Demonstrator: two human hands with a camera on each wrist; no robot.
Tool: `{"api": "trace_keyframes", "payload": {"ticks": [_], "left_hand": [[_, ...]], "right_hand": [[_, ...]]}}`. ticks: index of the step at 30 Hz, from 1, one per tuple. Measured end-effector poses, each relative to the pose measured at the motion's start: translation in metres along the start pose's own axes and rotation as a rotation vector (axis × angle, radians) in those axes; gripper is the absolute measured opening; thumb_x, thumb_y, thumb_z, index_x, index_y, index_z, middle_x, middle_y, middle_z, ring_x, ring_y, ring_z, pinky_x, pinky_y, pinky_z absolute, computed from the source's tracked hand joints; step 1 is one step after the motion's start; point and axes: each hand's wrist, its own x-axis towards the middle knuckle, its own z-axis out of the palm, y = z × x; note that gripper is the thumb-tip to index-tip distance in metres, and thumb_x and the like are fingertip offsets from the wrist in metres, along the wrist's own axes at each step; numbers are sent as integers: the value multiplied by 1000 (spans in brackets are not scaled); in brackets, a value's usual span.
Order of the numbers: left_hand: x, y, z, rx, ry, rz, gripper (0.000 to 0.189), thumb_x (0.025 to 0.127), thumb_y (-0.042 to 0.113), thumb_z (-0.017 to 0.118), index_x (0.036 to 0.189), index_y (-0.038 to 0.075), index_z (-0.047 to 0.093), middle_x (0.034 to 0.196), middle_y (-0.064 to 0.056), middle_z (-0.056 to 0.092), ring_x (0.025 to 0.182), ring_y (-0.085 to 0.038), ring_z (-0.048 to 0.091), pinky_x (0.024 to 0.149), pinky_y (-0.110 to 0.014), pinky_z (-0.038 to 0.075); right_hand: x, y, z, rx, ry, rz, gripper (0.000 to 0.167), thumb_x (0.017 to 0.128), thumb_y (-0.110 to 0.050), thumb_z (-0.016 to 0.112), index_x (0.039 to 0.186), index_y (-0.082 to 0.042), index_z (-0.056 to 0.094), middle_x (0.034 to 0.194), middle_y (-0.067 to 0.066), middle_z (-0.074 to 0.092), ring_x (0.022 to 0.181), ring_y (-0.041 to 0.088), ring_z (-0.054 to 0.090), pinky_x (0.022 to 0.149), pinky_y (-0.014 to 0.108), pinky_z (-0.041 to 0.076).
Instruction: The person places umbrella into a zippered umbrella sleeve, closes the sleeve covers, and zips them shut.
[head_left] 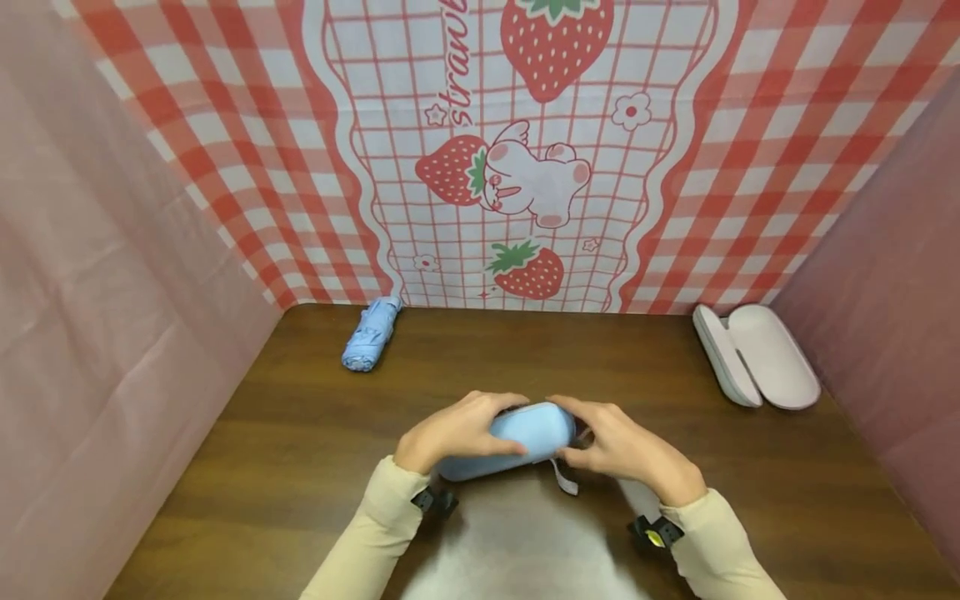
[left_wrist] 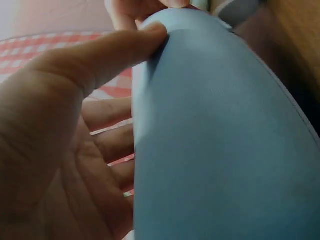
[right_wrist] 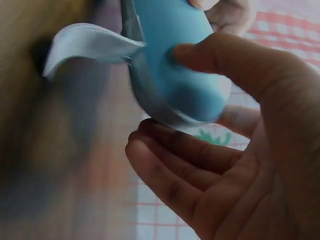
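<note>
A light blue elongated case [head_left: 536, 429] with rounded ends and a seam along its edge is between both hands, near the table's front. My left hand [head_left: 468, 431] grips it from the left, the thumb [left_wrist: 142, 42] lying on its smooth top and the fingers along the far side. Around its right end, my right hand [head_left: 618, 446] holds on with the thumb [right_wrist: 200, 54] on top and the fingers beneath and beyond. From the near side of the case hangs a short whitish strap [right_wrist: 92, 44]. Whether the case's underside touches the table cannot be told.
On the dark brown wooden table [head_left: 300, 450] a folded light blue umbrella [head_left: 372, 335] lies at the back left. An opened whitish hinged case [head_left: 776, 354] lies at the back right. A strawberry-patterned cloth [head_left: 480, 275] rises behind, with pink cloth on both sides.
</note>
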Motion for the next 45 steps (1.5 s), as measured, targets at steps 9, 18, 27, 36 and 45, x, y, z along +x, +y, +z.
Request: {"api": "trace_keyframes", "payload": {"ticks": [9, 18, 27, 36, 45], "left_hand": [[-17, -5, 2, 83, 10, -66, 64, 91, 35, 80, 144, 7, 59, 141, -6, 65, 129, -22, 61, 108, -38, 50], [-37, -21, 5, 102, 201, -154, 65, 87, 49, 80, 136, 8, 65, 135, -10, 66, 129, -28, 60, 108, -45, 48], [-53, -28, 9, -16, 410, -317, 66, 87, 39, 82, 135, 0, 62, 131, -17, 66, 119, -34, 64, 100, -49, 53], [-63, -31, 15, -240, 574, -441, 42, 83, 23, 87, 116, 3, 71, 104, -12, 76, 88, -25, 73, 77, -39, 60], [-49, -34, 16, -246, 625, -479, 39, 85, 24, 86, 114, 1, 74, 105, -17, 77, 93, -29, 76, 76, -39, 62]], "right_hand": [[-6, 9, 14, -22, -32, 81, 60, 87, -27, 83, 132, 6, 61, 114, 15, 72, 92, 15, 69, 73, 29, 58], [-12, 2, 17, -158, 26, 33, 54, 84, -34, 84, 118, 5, 69, 109, 14, 74, 99, 24, 70, 82, 39, 59], [-20, -2, 22, -192, 35, 8, 55, 83, -42, 84, 110, 3, 70, 102, 10, 72, 94, 23, 69, 80, 39, 59], [-22, -6, 28, -118, 99, -124, 57, 87, -15, 82, 135, 3, 58, 130, 18, 67, 116, 30, 68, 92, 46, 59], [-17, -11, 40, -147, 230, -125, 50, 81, -13, 87, 123, 3, 66, 121, 17, 70, 110, 30, 70, 88, 43, 60]]}}
